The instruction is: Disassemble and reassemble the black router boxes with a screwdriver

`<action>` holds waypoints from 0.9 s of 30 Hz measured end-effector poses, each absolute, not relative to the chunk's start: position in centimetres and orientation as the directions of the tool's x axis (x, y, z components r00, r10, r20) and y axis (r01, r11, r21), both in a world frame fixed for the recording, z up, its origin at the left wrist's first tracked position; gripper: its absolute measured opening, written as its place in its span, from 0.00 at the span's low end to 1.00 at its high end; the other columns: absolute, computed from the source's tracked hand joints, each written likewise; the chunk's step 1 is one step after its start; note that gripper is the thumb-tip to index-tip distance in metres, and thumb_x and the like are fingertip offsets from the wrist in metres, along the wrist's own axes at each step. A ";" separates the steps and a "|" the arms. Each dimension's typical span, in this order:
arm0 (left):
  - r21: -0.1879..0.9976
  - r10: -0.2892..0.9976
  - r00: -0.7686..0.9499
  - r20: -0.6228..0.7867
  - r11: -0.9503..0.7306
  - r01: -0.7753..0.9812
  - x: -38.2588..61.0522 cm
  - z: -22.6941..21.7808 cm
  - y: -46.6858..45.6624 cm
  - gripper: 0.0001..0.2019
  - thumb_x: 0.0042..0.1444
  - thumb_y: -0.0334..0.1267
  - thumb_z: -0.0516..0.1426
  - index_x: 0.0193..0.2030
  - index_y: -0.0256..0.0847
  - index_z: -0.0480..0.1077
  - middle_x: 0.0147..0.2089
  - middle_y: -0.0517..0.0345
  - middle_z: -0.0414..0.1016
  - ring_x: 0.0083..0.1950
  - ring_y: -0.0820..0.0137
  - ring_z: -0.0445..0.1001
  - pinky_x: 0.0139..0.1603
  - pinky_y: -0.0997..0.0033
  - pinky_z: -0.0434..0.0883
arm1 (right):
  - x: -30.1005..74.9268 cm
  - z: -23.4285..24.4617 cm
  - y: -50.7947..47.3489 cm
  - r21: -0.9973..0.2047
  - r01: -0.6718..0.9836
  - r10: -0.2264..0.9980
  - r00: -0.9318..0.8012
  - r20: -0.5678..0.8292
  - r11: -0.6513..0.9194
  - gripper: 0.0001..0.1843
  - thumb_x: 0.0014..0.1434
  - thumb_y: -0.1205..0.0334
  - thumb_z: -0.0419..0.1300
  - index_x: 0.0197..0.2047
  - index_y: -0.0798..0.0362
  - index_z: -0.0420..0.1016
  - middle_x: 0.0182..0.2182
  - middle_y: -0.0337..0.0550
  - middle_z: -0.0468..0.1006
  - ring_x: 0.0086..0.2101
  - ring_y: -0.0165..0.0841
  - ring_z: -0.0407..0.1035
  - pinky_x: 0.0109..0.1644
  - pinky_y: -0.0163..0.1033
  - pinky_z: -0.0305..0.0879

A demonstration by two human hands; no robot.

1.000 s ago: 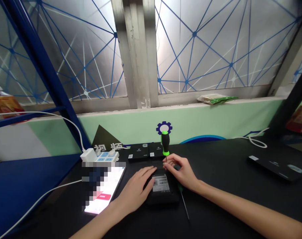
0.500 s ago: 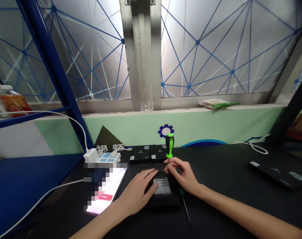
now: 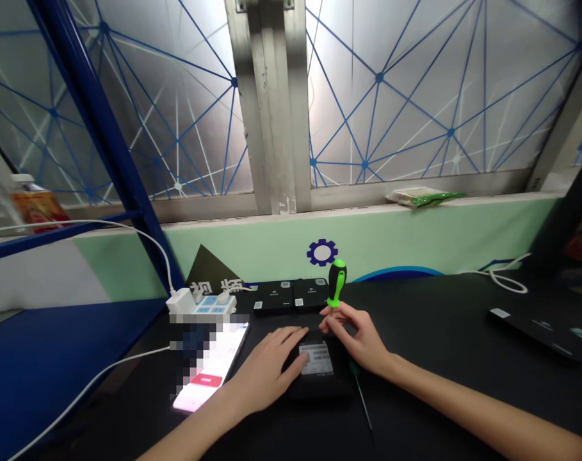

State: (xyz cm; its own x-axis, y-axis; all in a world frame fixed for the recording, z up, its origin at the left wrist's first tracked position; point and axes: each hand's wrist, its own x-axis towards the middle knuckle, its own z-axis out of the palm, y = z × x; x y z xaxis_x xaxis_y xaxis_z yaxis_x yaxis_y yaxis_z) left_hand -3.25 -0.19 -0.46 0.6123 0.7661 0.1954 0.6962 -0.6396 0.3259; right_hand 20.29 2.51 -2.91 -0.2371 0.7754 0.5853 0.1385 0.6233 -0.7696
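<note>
A small black device [image 3: 319,378] with a white label lies on the black table [image 3: 439,358]. My left hand [image 3: 266,368] rests flat on its left side, fingers stretched out, pressing it down. My right hand [image 3: 355,336] pinches the shaft of a green-and-black screwdriver [image 3: 337,283] that stands upright at the device's far edge, leaning slightly right. A second, thin screwdriver [image 3: 362,397] lies on the table under my right wrist.
A lit phone [image 3: 211,378] on a white cable lies left of the device, behind it a white power strip [image 3: 202,302]. Two flat black boxes [image 3: 291,296] sit near the wall. Another black device [image 3: 545,326] lies far right. A blue shelf frame [image 3: 103,147] stands left.
The view shifted slightly, so everything sits a little further right. The screwdriver handle now tilts a bit to the right. Both hands keep their places on the device and the tool.
</note>
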 end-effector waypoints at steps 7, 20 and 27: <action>0.330 0.753 0.626 0.202 -0.654 0.681 -3.2 -0.5 -0.2 0.22 0.72 0.48 0.46 0.70 0.50 0.57 0.67 0.53 0.66 0.66 0.58 0.65 0.66 0.53 0.63 | 20.7 -3.0 2.4 -0.703 0.209 0.729 -0.292 0.619 0.680 0.12 0.70 0.56 0.53 0.47 0.52 0.74 0.33 0.44 0.82 0.35 0.37 0.78 0.44 0.41 0.72; 0.329 0.756 0.619 0.211 -0.652 0.684 -3.1 -0.4 -0.2 0.22 0.72 0.48 0.47 0.70 0.49 0.58 0.65 0.51 0.68 0.63 0.57 0.68 0.62 0.54 0.66 | 20.6 -3.1 2.4 -0.700 0.222 0.731 -0.295 0.615 0.678 0.12 0.71 0.57 0.52 0.45 0.52 0.75 0.34 0.45 0.81 0.37 0.38 0.78 0.44 0.40 0.72; 0.317 0.765 0.615 0.192 -0.641 0.699 -3.0 -0.2 -0.3 0.22 0.72 0.48 0.46 0.70 0.49 0.58 0.65 0.52 0.68 0.63 0.57 0.67 0.63 0.53 0.65 | 20.6 -3.0 2.4 -0.717 0.212 0.744 -0.282 0.605 0.664 0.11 0.70 0.56 0.53 0.48 0.52 0.73 0.31 0.44 0.81 0.33 0.36 0.77 0.40 0.40 0.73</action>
